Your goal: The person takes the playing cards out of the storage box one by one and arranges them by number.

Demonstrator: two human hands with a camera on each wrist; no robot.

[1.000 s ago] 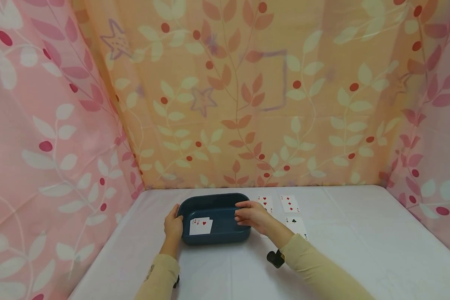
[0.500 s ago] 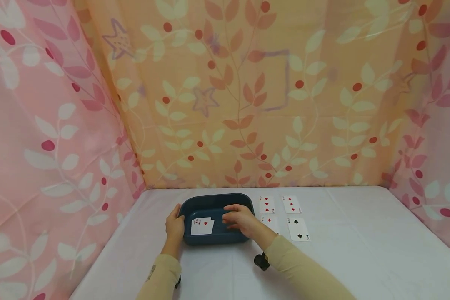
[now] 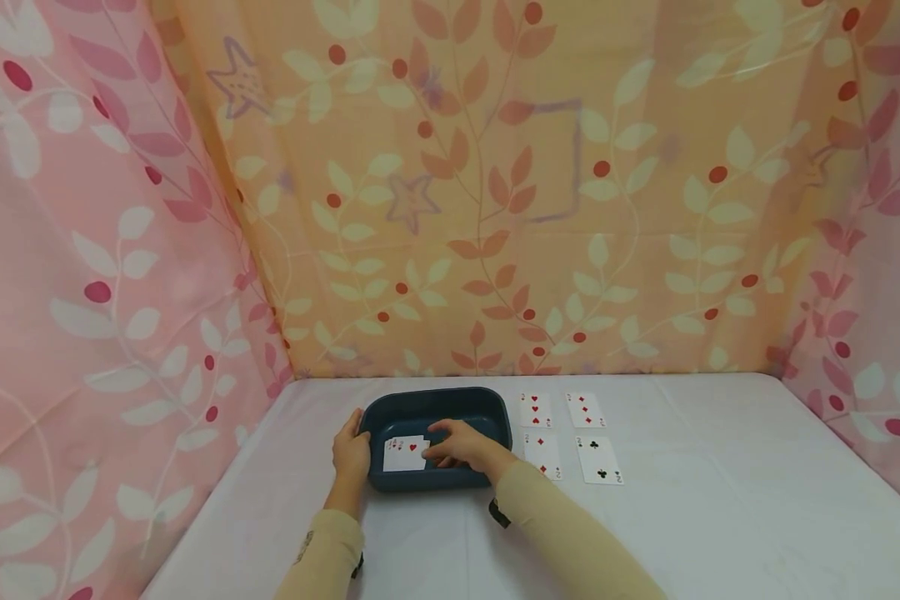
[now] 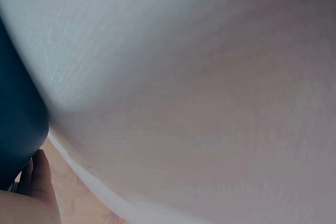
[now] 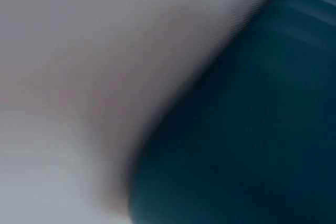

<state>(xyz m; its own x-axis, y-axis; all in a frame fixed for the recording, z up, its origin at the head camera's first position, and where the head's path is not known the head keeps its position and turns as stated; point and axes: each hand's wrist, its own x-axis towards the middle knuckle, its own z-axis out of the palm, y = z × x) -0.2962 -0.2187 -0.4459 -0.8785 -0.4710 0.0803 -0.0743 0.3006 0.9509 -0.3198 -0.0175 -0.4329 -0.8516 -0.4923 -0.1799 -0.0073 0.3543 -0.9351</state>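
From the head view, I see a person's left hand point(image 3: 351, 454) gripping the near-left end of a dark blue, rounded rectangular tray point(image 3: 438, 478), thumb up at the rim and fingers against the outer wall. The left wrist view catches those bent fingers low in the corner, beside the blue side.

The person's right hand point(image 3: 461, 446) reaches in over the tray's right half, index finger and thumb parted. Its thumb tip is at the right edge of a small overlapping pile of white paper playing cards point(image 3: 401, 458), the visible face showing a red heart; I can't tell whether it touches them. The right wrist view is blurred, mostly blue wall and pale cloth.

The pile lies inside the tray, in its left half. Just right of the tray, on the white cloth-covered table point(image 3: 435, 550), four more cards lie face up in two rows: a three of hearts point(image 3: 536, 410) and a three of diamonds point(image 3: 586, 410) behind, a two of diamonds point(image 3: 542, 456) and a two of clubs point(image 3: 598, 460) in front. A yellow-orange leaf-patterned curtain point(image 3: 450, 208) hangs behind the table.
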